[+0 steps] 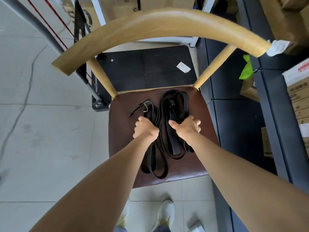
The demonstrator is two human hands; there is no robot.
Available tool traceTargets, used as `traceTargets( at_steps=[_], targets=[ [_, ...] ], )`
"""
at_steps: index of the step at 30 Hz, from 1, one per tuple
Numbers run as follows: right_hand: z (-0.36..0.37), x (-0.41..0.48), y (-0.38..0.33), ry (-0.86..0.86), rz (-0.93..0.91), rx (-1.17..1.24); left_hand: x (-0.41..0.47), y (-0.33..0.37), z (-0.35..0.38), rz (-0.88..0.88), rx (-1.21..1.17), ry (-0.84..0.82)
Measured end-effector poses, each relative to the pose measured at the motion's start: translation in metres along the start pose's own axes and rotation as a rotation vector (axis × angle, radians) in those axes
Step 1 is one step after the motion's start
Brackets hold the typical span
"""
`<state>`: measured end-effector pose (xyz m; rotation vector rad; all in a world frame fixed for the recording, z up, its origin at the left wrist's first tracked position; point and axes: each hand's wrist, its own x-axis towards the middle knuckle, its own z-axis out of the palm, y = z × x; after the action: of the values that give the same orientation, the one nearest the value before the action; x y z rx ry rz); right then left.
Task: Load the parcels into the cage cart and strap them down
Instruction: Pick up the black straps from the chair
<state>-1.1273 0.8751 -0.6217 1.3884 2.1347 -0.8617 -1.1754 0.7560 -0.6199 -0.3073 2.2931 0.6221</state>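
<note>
Black webbing straps [168,139] lie in loops on the brown seat of a chair [123,131] with a curved wooden backrest. My left hand [144,128] grips the left bundle of strap loops, fingers curled round them. My right hand [187,125] holds the right bundle, thumb on one side and fingers over the other; a buckle with a small label [173,103] lies just beyond it. Behind the chair is the black ribbed deck of a cart [150,67] with a grey metal frame. Cardboard parcels [167,3] stand beyond it.
Dark shelving [234,114] with cardboard boxes [297,91] runs along the right. A green bag [246,69] hangs there. Red cords [50,24] and a grey rail cross the upper left over a tiled floor. My white shoes [165,213] are below the seat.
</note>
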Motion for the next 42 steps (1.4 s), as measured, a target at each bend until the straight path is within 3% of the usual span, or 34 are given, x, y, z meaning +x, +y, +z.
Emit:
traceTargets(
  at_steps=[4,9,14,19,27,34,42],
  targets=[
    [0.008,-0.003,-0.015,0.02,-0.007,-0.004,0.005,-0.008,-0.008,0.044,-0.018,0.007],
    [0.02,-0.015,-0.012,0.047,-0.073,-0.252,-0.004,-0.013,-0.023,0.095,0.015,0.007],
    [0.006,-0.035,-0.015,-0.046,-0.09,0.012,-0.026,-0.012,-0.045,0.122,0.046,-0.039],
    [-0.048,-0.082,-0.033,0.006,-0.149,0.208,-0.067,0.011,-0.089,0.206,0.062,-0.076],
    [-0.169,-0.209,-0.041,0.172,-0.233,0.235,-0.19,0.082,-0.185,0.578,0.084,-0.087],
    [-0.255,-0.341,-0.024,0.433,-0.247,0.326,-0.322,0.122,-0.253,0.937,0.129,-0.121],
    [-0.333,-0.501,0.045,0.726,-0.178,0.376,-0.481,0.129,-0.269,1.303,0.28,-0.15]
  ],
)
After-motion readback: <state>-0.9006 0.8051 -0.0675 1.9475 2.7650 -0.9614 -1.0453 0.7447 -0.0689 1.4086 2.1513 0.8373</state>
